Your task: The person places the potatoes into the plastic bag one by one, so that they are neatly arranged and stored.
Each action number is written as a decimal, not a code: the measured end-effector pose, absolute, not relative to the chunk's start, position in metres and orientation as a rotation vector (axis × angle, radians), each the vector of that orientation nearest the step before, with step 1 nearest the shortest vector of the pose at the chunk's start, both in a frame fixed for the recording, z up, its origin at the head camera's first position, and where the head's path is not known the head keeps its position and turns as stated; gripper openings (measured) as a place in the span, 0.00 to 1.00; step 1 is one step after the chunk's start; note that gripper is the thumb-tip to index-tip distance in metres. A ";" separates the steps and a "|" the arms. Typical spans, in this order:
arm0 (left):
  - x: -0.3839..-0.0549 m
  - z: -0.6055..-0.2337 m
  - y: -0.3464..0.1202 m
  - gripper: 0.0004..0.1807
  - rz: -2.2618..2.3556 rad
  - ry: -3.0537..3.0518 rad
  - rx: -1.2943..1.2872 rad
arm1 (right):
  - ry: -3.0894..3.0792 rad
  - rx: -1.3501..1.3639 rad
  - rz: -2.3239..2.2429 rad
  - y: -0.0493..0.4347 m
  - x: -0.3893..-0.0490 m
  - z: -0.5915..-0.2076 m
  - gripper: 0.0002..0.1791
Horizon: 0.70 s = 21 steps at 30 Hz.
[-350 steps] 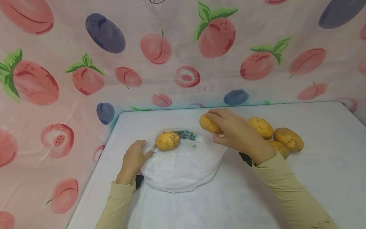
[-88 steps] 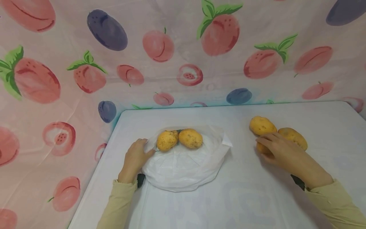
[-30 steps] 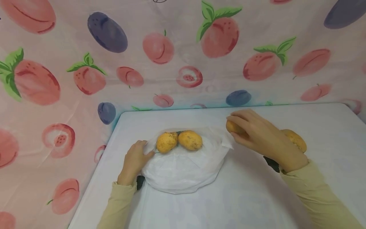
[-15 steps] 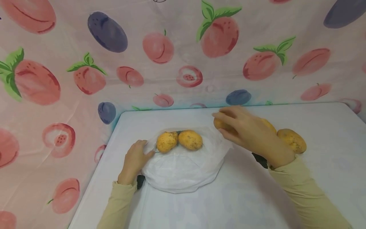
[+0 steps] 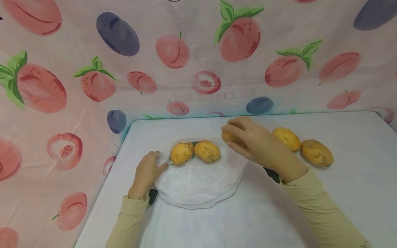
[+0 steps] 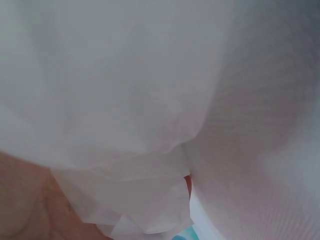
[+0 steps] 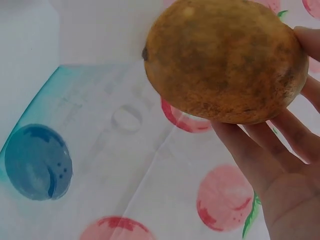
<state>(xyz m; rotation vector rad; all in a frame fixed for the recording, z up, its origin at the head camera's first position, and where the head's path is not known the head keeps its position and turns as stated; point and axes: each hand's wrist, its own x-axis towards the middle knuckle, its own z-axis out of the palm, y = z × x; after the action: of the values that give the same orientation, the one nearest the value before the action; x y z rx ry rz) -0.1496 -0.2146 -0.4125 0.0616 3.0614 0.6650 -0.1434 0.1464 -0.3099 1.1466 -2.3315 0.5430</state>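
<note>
A white plastic bag [image 5: 198, 187] lies spread on the table in the head view. Two yellow potatoes, a left one [image 5: 181, 153] and a right one [image 5: 207, 151], rest side by side at its far part; whether they lie in its mouth or on top I cannot tell. My left hand [image 5: 146, 172] pinches the bag's left edge between thumb and fingers. In the left wrist view the bag [image 6: 125, 90] fills much of the picture. My right hand [image 5: 260, 146] grips another potato [image 7: 225, 60] above the bag's far right edge, thumb and fingertips around it.
Two more potatoes, one nearer [image 5: 317, 153] and one farther [image 5: 286, 138], lie on the white table [image 5: 350, 199] to the right, behind my right hand. A pink fruit-print cloth [image 5: 198, 44] hangs behind the table and along its left side.
My right hand took a potato from the right-hand group and has carried it left to the bag. Earlier, a second potato joined the first on the bag. My left hand stays put.
</note>
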 end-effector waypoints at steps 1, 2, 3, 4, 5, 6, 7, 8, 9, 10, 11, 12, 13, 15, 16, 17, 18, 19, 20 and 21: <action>-0.150 -0.412 -0.215 0.32 0.666 3.060 0.060 | -2.337 1.149 0.540 0.145 -0.143 -0.310 0.22; -0.150 -0.412 -0.215 0.32 0.666 3.058 0.058 | -2.343 1.150 0.541 0.144 -0.144 -0.311 0.22; -0.150 -0.412 -0.215 0.32 0.666 3.056 0.056 | -2.351 1.153 0.543 0.143 -0.144 -0.311 0.21; -0.150 -0.412 -0.215 0.32 0.667 3.055 0.053 | -2.359 1.154 0.548 0.142 -0.144 -0.312 0.21; -0.150 -0.412 -0.215 0.32 0.667 3.053 0.052 | -2.368 1.153 0.557 0.141 -0.144 -0.313 0.21; -0.150 -0.413 -0.215 0.32 0.666 3.053 0.051 | -2.375 1.154 0.565 0.139 -0.144 -0.313 0.21; -0.151 -0.413 -0.215 0.32 0.666 3.053 0.050 | -2.382 1.156 0.572 0.138 -0.144 -0.314 0.22; -0.151 -0.413 -0.215 0.32 0.666 3.053 0.049 | -2.389 1.157 0.580 0.137 -0.144 -0.314 0.22; -0.151 -0.413 -0.215 0.32 0.667 3.053 0.048 | -2.395 1.157 0.586 0.136 -0.144 -0.315 0.22; -0.151 -0.413 -0.215 0.32 0.667 3.054 0.049 | -2.400 1.159 0.593 0.135 -0.144 -0.316 0.22; -0.151 -0.413 -0.215 0.32 0.667 3.055 0.049 | -2.406 1.161 0.597 0.135 -0.145 -0.317 0.22; -0.151 -0.414 -0.215 0.32 0.666 3.055 0.050 | -2.410 1.163 0.600 0.134 -0.145 -0.318 0.22; -0.151 -0.414 -0.215 0.32 0.666 3.056 0.051 | -2.417 1.165 0.601 0.133 -0.145 -0.319 0.22; -0.151 -0.414 -0.215 0.32 0.669 3.056 0.049 | -2.431 1.164 0.604 0.132 -0.145 -0.321 0.22; -0.151 -0.414 -0.215 0.32 0.669 3.056 0.051 | -2.440 1.163 0.606 0.131 -0.145 -0.322 0.22; -0.151 -0.414 -0.215 0.32 0.672 3.055 0.050 | -2.450 1.160 0.607 0.130 -0.145 -0.323 0.22; -0.151 -0.414 -0.215 0.32 0.674 3.055 0.051 | -2.459 1.157 0.609 0.130 -0.145 -0.324 0.22; -0.151 -0.415 -0.215 0.32 0.678 3.055 0.052 | -2.470 1.153 0.607 0.129 -0.145 -0.325 0.21; -0.151 -0.415 -0.215 0.32 0.680 3.055 0.053 | -2.481 1.148 0.608 0.128 -0.144 -0.326 0.21; -0.151 -0.415 -0.215 0.32 0.680 3.058 0.056 | -2.490 1.145 0.607 0.128 -0.144 -0.327 0.21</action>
<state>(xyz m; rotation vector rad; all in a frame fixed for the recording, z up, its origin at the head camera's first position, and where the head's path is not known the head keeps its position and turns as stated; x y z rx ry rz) -0.1511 -0.2150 -0.4149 0.0561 3.0576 0.6797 -0.1441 0.1278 -0.3274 1.1455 -2.4903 0.6067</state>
